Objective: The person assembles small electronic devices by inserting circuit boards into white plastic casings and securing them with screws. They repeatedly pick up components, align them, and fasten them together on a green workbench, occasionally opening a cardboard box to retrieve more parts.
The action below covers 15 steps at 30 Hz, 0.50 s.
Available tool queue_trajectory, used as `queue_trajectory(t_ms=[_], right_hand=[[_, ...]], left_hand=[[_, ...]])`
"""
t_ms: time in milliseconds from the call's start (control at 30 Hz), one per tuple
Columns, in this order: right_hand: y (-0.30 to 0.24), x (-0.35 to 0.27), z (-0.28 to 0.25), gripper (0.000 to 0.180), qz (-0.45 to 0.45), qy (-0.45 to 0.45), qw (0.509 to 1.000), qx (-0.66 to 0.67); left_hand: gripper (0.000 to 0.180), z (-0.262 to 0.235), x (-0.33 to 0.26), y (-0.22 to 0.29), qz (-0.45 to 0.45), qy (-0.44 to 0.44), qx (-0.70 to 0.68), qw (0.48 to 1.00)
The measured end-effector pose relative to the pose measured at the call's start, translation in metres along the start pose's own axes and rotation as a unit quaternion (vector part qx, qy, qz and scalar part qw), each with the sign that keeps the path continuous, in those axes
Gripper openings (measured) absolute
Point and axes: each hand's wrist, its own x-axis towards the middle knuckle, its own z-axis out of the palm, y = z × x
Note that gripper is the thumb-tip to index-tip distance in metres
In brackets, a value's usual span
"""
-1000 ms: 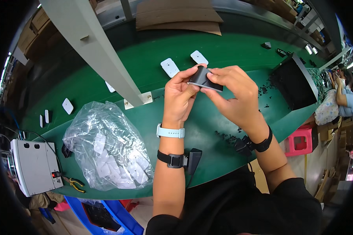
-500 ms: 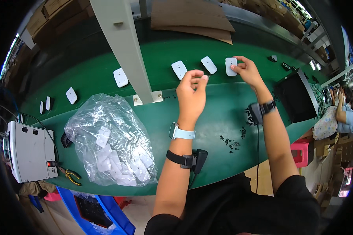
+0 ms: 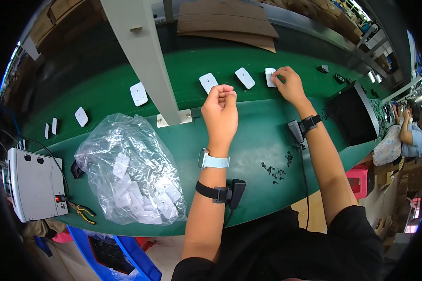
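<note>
Several white rounded rectangular plates with small dark holes lie spaced along the green strip at the back. At the rightmost plate (image 3: 268, 80), my right hand (image 3: 291, 87) has thumb and forefinger pinched together over its right side. Whatever the pinch holds, if anything, is too small to make out. My left hand (image 3: 222, 114) hovers just in front of another white plate (image 3: 208, 82), its fingers curled closed and their contents hidden. Between these two lies a third white plate (image 3: 244, 77). Small black screws (image 3: 273, 171) are scattered on the near green tabletop (image 3: 248, 136).
A clear plastic bag (image 3: 131, 168) of white plates fills the left of the table. A metal post (image 3: 143, 56) rises behind it. Pliers (image 3: 83, 213) lie beside a grey box-shaped device (image 3: 35, 185). At right stands a black bin (image 3: 354, 114); another person (image 3: 410, 136) sits beyond.
My right hand has shifted from gripping the rightmost plate's edge to pinching over its face. My left hand has drawn left and slightly down, its fingers more curled.
</note>
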Motion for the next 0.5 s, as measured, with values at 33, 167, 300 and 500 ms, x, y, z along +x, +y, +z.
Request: queue_trajectory(t_ms=[33, 167, 300, 500], right_hand=[[-0.002, -0.001, -0.004, 0.013, -0.001, 0.011, 1.0, 0.018], [-0.02, -0.007, -0.027, 0.012, -0.002, 0.05, 0.994, 0.093], [-0.039, -0.046, -0.051, 0.009, -0.026, -0.008, 0.979, 0.203], [-0.055, -0.095, -0.067, 0.006, -0.112, -0.078, 0.955, 0.265]], left_hand=[[0.007, 0.001, 0.0, 0.0, -0.004, -0.005, 0.008, 1.0], [0.006, 0.003, -0.002, 0.0, 0.016, -0.007, 0.034, 0.999], [0.007, -0.001, -0.007, 0.002, 0.088, -0.008, 0.093, 0.992], [0.008, -0.028, -0.045, 0.098, 0.08, -0.128, 0.289, 0.945]])
